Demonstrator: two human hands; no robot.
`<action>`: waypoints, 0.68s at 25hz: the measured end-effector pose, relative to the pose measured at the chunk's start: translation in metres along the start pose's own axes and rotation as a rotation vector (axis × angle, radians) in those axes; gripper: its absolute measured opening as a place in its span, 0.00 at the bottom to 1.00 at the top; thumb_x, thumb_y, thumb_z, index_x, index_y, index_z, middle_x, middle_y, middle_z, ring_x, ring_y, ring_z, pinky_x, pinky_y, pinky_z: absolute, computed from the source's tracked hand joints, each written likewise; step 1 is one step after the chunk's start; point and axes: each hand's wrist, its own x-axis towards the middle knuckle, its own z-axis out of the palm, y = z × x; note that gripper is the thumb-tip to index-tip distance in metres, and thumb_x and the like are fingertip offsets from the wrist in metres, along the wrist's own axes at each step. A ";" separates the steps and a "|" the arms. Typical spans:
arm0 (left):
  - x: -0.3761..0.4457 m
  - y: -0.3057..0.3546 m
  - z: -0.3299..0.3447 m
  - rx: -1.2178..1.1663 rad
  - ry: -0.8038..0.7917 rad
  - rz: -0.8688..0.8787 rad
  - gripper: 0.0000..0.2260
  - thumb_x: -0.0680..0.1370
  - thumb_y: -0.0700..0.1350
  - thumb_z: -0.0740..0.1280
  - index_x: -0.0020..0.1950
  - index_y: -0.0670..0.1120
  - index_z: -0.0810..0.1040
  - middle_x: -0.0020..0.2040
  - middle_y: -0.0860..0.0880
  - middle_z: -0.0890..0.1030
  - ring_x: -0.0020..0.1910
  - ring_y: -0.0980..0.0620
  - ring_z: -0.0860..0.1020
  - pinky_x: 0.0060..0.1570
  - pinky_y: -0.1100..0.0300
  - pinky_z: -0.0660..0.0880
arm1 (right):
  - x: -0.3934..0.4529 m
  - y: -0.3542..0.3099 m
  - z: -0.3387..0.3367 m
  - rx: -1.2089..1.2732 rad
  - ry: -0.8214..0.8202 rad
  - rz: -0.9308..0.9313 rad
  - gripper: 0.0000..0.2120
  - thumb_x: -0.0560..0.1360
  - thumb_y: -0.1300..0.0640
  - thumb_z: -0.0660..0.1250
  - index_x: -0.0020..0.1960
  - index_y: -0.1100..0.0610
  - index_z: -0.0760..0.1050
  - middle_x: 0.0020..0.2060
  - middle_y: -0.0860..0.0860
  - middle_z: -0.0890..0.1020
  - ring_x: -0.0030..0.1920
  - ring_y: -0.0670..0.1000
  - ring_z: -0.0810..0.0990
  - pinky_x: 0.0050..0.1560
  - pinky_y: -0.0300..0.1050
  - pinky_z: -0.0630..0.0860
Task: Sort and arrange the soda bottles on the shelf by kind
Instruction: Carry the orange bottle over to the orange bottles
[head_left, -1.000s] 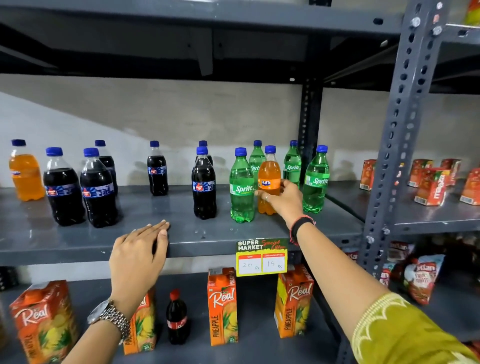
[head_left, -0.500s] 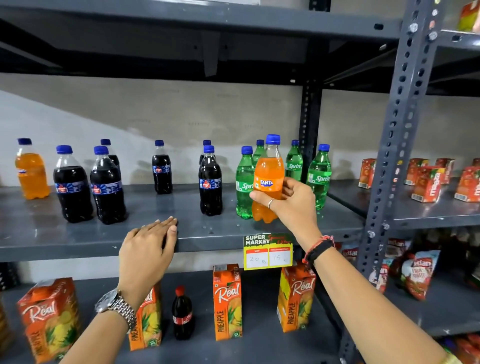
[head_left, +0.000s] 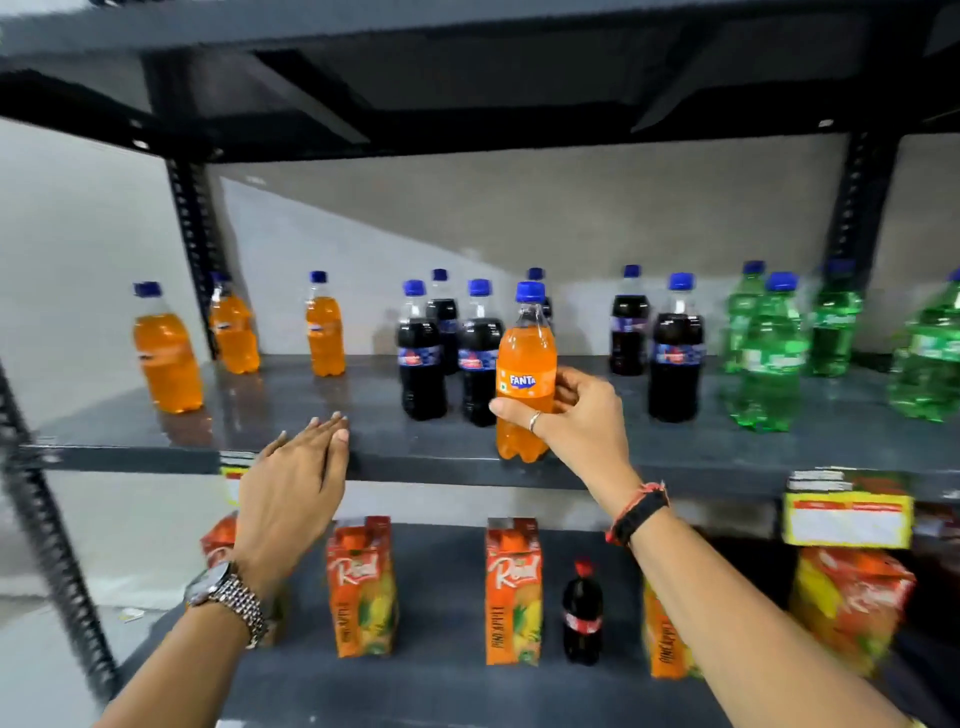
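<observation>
Fanta bottle (head_left: 525, 374) gripped by R hand (head_left: 582, 421); L hand (head_left: 296, 478) flat, empty; green bottles (head_left: 769, 353) blurred, labels unreadable.

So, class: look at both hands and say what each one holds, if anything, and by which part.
The right hand holds the Fanta bottle around its labelled middle. The left hand holds nothing; it lies flat, open, at the shelf's front edge.

Two bare forearms, each with something worn at the wrist

The left hand (head_left: 291, 483) side carries a silver metal-link watch (head_left: 228, 597); the right hand (head_left: 582, 426) shows a slim ring (head_left: 534, 420) and red-and-black wristbands (head_left: 639, 512).
</observation>
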 end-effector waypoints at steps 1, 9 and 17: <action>0.001 -0.026 -0.005 0.004 0.001 -0.009 0.15 0.78 0.44 0.58 0.57 0.40 0.80 0.55 0.39 0.82 0.55 0.40 0.80 0.54 0.45 0.75 | 0.002 -0.004 0.031 0.020 -0.011 0.000 0.15 0.59 0.49 0.79 0.42 0.47 0.78 0.37 0.40 0.83 0.39 0.36 0.82 0.40 0.29 0.77; 0.035 -0.197 -0.013 -0.031 -0.105 -0.050 0.19 0.80 0.49 0.52 0.59 0.44 0.79 0.59 0.43 0.81 0.58 0.42 0.79 0.60 0.48 0.71 | 0.035 -0.031 0.217 0.131 -0.099 0.050 0.14 0.59 0.54 0.80 0.41 0.48 0.78 0.39 0.42 0.84 0.42 0.41 0.83 0.45 0.36 0.79; 0.072 -0.256 -0.018 -0.514 0.106 -0.415 0.16 0.71 0.59 0.67 0.48 0.47 0.75 0.45 0.50 0.81 0.46 0.50 0.79 0.47 0.51 0.76 | 0.074 -0.021 0.297 0.040 -0.138 0.137 0.23 0.60 0.48 0.78 0.52 0.51 0.77 0.50 0.50 0.84 0.51 0.50 0.81 0.57 0.51 0.77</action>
